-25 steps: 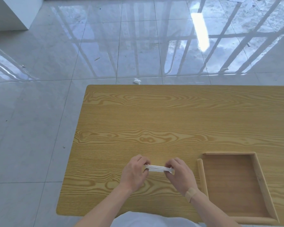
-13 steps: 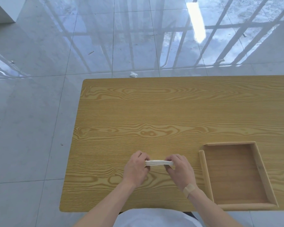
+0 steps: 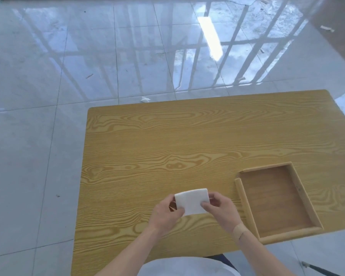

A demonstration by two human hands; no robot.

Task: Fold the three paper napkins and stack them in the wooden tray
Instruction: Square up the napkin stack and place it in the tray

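A white stack of paper napkins (image 3: 191, 201) is held just above the wooden table (image 3: 187, 140) near its front edge, its broad face tilted up toward me. My left hand (image 3: 165, 215) pinches its lower left corner. My right hand (image 3: 220, 211), with a tan bandage at the wrist, pinches its right edge. The wooden tray (image 3: 245, 200) lies to the right of my hands with nothing in it. How many napkins the stack holds I cannot tell.
Glossy grey floor tiles surround the table. A small crumpled white scrap (image 3: 145, 99) lies on the floor beyond the table's far left corner. A dark bar (image 3: 319, 270) shows at the bottom right.
The napkin stack, seen edge-on between both hands before, has been turned so its flat face shows. The head view has shifted, with the table now lower and further right.
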